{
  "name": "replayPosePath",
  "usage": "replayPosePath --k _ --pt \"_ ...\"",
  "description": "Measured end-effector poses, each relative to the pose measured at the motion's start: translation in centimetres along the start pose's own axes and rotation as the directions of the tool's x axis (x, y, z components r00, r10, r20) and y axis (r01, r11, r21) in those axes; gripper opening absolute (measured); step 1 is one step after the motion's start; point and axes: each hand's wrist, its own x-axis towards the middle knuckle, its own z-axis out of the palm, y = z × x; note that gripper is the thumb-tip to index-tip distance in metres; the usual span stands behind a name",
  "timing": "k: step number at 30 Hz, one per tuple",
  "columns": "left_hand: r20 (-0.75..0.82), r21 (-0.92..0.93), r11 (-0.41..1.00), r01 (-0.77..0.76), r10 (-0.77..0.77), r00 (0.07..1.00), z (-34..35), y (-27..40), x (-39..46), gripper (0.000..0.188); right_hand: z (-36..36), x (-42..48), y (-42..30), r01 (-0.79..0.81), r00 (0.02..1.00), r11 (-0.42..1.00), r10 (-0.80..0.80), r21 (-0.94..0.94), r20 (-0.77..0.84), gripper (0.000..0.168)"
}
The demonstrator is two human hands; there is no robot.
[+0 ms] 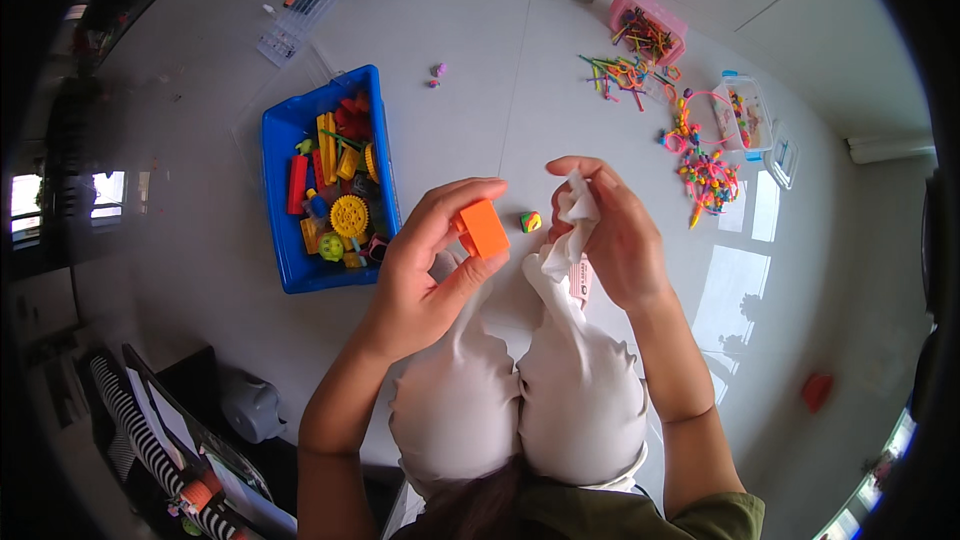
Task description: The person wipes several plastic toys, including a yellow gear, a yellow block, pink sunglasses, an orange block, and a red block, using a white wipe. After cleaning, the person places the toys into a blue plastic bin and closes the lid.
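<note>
My left hand point(442, 262) holds an orange plastic building block point(485, 229) between thumb and fingers, above my knees. In my right hand point(619, 232) is a crumpled white tissue or cloth point(571, 229), pinched by the fingers and hanging down. Between the hands, a small multicoloured cube point(530, 222) lies on the floor. To the left stands a blue plastic bin point(271, 199) holding toys, among them a yellow gear point(349, 216), a red block point(297, 185) and a green toy ball with a face point(330, 247).
Beyond the bin lies a clear compartment box point(289, 37). Two small toys point(438, 75) rest on the floor. At the far right are a pink basket point(679, 26), scattered colourful sticks point(619, 73), a clear container point(759, 120), its lid point(782, 157) and a pile of beads point(707, 180).
</note>
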Motion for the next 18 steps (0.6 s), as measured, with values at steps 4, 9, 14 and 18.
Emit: replayPosePath --k 4,9,14,18 --pt "0.011 0.143 0.988 -0.06 0.059 0.998 0.8 4.2 -2.5 0.051 4.6 -5.1 -3.7 0.361 0.932 0.926 -0.363 -0.112 0.002 0.024" --pt "-0.091 0.067 0.982 -0.179 0.184 0.979 2.9 7.4 -4.7 0.044 7.2 -9.7 -4.5 0.761 0.584 0.299 -0.703 -0.575 0.407 0.034" --pt "-0.022 0.274 0.926 -0.26 0.276 0.961 3.7 9.9 -5.7 0.045 7.7 -11.5 -5.3 0.708 0.677 0.49 -0.676 -0.509 0.292 0.023" --pt "-0.032 0.21 0.946 -0.248 0.26 0.965 4.5 10.5 -7.3 0.041 7.8 -11.3 -5.7 0.648 0.72 0.656 -0.693 -0.386 0.032 0.013"
